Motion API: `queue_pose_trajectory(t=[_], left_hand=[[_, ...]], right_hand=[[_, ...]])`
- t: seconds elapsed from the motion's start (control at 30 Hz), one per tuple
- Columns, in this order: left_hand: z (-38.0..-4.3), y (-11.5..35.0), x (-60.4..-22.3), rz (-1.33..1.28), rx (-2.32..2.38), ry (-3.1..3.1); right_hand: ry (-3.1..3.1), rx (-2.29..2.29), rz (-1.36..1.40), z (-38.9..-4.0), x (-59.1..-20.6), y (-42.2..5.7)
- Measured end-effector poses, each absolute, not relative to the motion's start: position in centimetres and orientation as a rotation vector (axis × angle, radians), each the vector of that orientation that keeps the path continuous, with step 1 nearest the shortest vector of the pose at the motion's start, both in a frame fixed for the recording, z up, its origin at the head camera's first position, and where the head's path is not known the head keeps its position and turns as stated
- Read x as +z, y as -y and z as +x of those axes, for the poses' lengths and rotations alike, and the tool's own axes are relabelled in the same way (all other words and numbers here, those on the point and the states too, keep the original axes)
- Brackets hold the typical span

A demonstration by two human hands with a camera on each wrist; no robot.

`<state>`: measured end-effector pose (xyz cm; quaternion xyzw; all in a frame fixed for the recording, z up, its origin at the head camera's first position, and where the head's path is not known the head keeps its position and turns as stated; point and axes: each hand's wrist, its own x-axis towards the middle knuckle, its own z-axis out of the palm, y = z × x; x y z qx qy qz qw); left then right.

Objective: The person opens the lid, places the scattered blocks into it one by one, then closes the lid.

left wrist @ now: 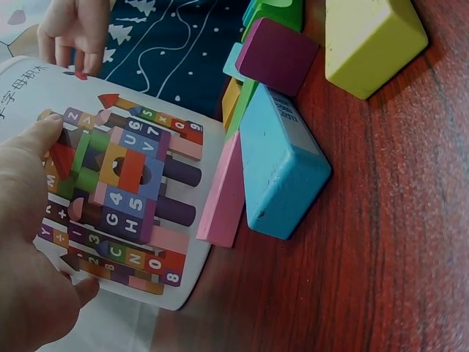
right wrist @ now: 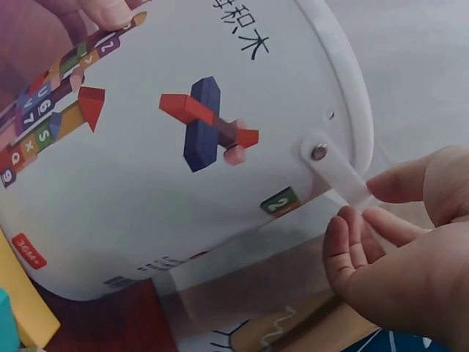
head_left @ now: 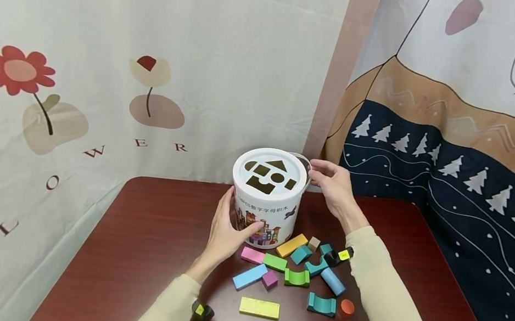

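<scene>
A white bucket [head_left: 243,203] with a shape-sorter lid [head_left: 244,181] stands upright at the back of the table, a printed block castle on its front. My left hand [head_left: 224,230] holds its left side, thumb across the print; in the left wrist view this hand [left wrist: 33,242] lies against the bucket wall [left wrist: 194,257]. At the right rim, my right hand [head_left: 335,189] pinches the thin white handle [head_left: 308,161]. Close up in the right wrist view, thumb and fingers of the hand [right wrist: 410,249] grip the handle strap [right wrist: 341,176] just beyond its rivet.
Loose wooden blocks lie before the bucket: a yellow plank [head_left: 260,308], a blue plank [head_left: 250,277], a pink block [head_left: 253,254], a green arch [head_left: 297,278], a teal arch [head_left: 321,304], an orange disc [head_left: 347,307] and several more. Printed cloth [head_left: 251,71] hangs behind the brown table [head_left: 124,251].
</scene>
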<state>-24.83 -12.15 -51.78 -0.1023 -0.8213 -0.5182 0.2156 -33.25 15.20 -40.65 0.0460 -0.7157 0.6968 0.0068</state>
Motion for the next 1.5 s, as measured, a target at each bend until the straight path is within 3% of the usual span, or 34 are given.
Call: queue_pose_trajectory(t=[0.87, 1.5], left_hand=[[-24.8, 12.4, -51.6, -0.245, -1.439, 2.316], [-24.6, 12.0, -51.4, -0.207, -1.398, 2.334]], right_hand=[[2.301, 1.505, 0.665, -31.4, -37.5, -12.8], [2.430, 1.799, 0.589, -30.3, -35.8, -10.7]])
